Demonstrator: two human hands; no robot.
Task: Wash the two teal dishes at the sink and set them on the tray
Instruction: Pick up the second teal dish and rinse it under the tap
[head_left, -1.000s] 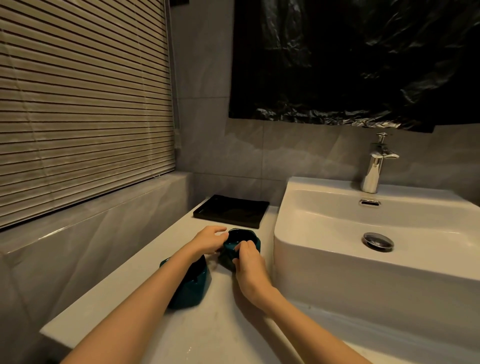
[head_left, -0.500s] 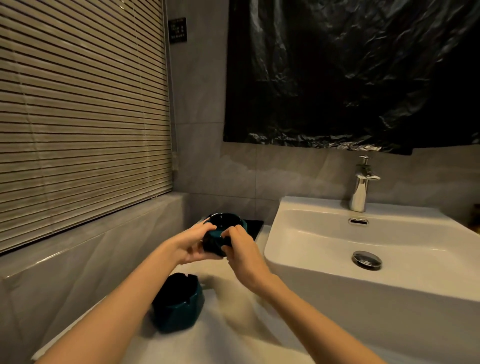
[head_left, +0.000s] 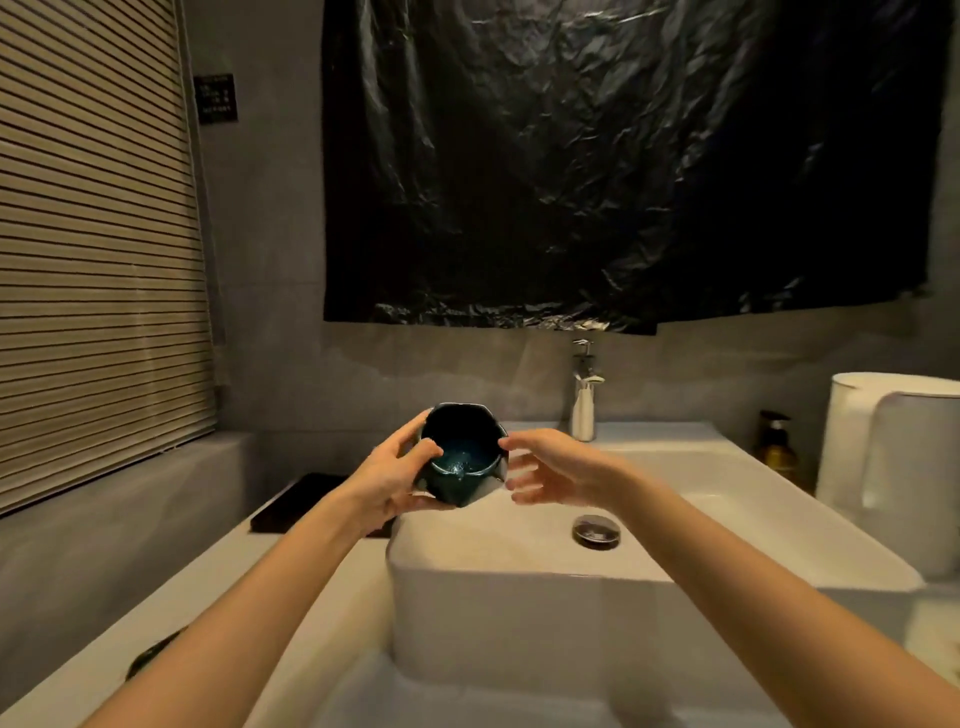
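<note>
Quick headcount, nothing fancy. Two hands: left hand (head_left: 387, 483) and right hand (head_left: 556, 473). Two teal dishes: first dish (head_left: 462, 457) sits in the left hand's grip, second dish (head_left: 150, 656) is just a dark sliver way back beside the left forearm. One black tray (head_left: 296, 504) just behind the left hand. One white sink (head_left: 519, 623) under the right hand, with one drain plug (head_left: 596, 531) below that wrist and one faucet (head_left: 583, 410) beyond its fingertips. One pump bottle (head_left: 775, 449) well off to the right hand's outer side. One blind (head_left: 93, 260), one black plastic sheet (head_left: 597, 156), one small wall sign (head_left: 215, 98).
</note>
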